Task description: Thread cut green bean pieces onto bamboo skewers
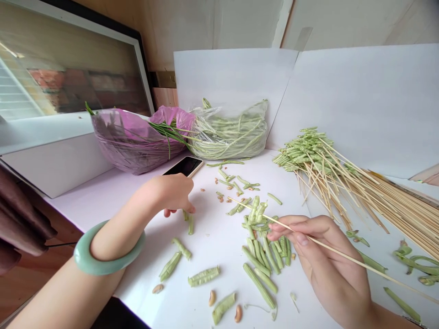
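Skewer [332, 249] pinched in right hand [331, 269], slanting, tip toward upper left, left hand [176, 192] half-curled at bean pieces [191, 225], grip unclear, white counter [212, 242], framed pane [96, 59] upper left

The smartphone [190, 166] lies beside the purple bag [128, 144], at its right front. A framed window [78, 68] stands behind the bag; a white panel [233, 73], behind and right; brown fabric [20, 219], front left.

There are two plastic bags [137, 153], one phone [188, 166], one bracelet [82, 253], and too many sticks [404, 214], bean pieces [259, 286] and seeds [212, 298] to count.
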`<state>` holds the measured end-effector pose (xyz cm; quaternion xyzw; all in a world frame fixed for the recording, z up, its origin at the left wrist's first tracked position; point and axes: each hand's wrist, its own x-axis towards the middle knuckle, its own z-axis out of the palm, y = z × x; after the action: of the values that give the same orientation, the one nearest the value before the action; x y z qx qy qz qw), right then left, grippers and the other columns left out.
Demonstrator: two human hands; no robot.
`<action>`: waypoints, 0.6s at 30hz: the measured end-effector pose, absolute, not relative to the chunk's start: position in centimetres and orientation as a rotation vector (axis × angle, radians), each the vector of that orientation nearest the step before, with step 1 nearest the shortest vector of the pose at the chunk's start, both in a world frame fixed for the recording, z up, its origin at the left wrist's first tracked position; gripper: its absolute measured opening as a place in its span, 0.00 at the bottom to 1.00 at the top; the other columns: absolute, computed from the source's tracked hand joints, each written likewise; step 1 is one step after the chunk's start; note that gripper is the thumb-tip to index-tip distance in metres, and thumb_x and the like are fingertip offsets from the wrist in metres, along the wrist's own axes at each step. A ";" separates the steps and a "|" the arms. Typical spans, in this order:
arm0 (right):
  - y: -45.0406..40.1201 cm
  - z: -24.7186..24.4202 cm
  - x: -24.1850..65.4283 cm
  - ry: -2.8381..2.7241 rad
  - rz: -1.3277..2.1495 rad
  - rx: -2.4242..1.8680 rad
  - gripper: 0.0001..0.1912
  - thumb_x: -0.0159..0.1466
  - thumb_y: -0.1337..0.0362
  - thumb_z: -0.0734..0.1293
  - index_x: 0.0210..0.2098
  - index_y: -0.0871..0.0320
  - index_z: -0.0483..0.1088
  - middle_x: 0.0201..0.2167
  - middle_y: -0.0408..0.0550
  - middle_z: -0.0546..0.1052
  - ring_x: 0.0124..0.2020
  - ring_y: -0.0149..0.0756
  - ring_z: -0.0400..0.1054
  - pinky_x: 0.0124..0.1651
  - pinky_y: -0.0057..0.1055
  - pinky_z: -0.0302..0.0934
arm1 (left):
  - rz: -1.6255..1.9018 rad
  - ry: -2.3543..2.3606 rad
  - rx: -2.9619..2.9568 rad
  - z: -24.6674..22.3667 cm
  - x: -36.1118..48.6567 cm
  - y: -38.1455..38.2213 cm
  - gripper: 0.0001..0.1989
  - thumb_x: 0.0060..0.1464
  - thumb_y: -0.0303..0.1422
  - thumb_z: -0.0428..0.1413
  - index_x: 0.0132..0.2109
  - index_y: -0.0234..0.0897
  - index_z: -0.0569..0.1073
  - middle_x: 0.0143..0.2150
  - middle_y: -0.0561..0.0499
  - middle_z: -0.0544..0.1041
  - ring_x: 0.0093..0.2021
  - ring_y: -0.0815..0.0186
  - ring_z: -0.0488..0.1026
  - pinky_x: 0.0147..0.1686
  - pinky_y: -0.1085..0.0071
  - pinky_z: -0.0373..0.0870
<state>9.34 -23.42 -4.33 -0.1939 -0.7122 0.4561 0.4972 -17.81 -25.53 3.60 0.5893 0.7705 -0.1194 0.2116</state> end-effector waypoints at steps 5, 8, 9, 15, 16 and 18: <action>-23.3 -4.5 9.3 -1.747 1.075 -0.407 0.08 0.69 0.68 0.59 0.40 0.51 0.68 0.41 0.46 0.73 0.36 0.35 0.75 0.44 0.33 0.72 | -0.298 2.023 1.713 3.7 -17.4 -25.4 0.08 0.40 0.23 0.54 0.20 0.38 0.65 0.17 0.50 0.74 0.22 0.62 0.72 0.22 0.71 0.59; -23.3 -4.6 9.3 -1.752 1.070 -0.387 0.08 0.69 0.69 0.59 0.41 0.52 0.68 0.41 0.47 0.73 0.37 0.35 0.75 0.45 0.33 0.72 | -0.103 2.009 1.863 3.3 -17.7 -24.9 0.04 0.43 0.24 0.54 0.27 0.38 0.67 0.23 0.50 0.77 0.26 0.62 0.74 0.23 0.72 0.60; -23.3 -4.6 9.3 -1.755 1.067 -0.387 0.08 0.69 0.69 0.59 0.41 0.52 0.68 0.41 0.47 0.73 0.37 0.35 0.75 0.45 0.34 0.72 | 0.044 1.994 1.888 3.1 -17.8 -24.6 0.03 0.45 0.26 0.54 0.30 0.38 0.67 0.25 0.50 0.78 0.27 0.63 0.74 0.24 0.73 0.61; -23.2 -4.7 9.3 -1.791 1.025 -0.362 0.10 0.69 0.70 0.58 0.43 0.52 0.68 0.41 0.48 0.74 0.38 0.36 0.75 0.46 0.35 0.72 | 0.763 1.671 1.694 1.8 -17.6 -23.6 0.06 0.50 0.29 0.56 0.36 0.36 0.68 0.29 0.51 0.79 0.30 0.66 0.77 0.32 0.71 0.71; -23.2 -4.6 9.3 -1.794 1.019 -0.356 0.10 0.69 0.70 0.58 0.43 0.52 0.67 0.41 0.48 0.74 0.38 0.36 0.75 0.46 0.35 0.72 | 0.796 1.611 1.642 1.7 -17.4 -23.6 0.06 0.50 0.28 0.57 0.37 0.36 0.68 0.30 0.50 0.80 0.31 0.65 0.77 0.33 0.70 0.72; -23.2 -4.6 9.2 -1.794 1.009 -0.357 0.10 0.69 0.70 0.57 0.43 0.52 0.67 0.41 0.48 0.74 0.38 0.36 0.75 0.45 0.35 0.73 | 0.827 1.501 1.549 1.7 -17.1 -23.6 0.06 0.50 0.26 0.57 0.37 0.34 0.70 0.30 0.49 0.80 0.33 0.65 0.78 0.34 0.69 0.73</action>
<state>9.23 -23.24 -4.59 -0.1479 -0.7425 0.4177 0.5024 -17.06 -23.63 1.69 0.6134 0.5945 0.3275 0.4039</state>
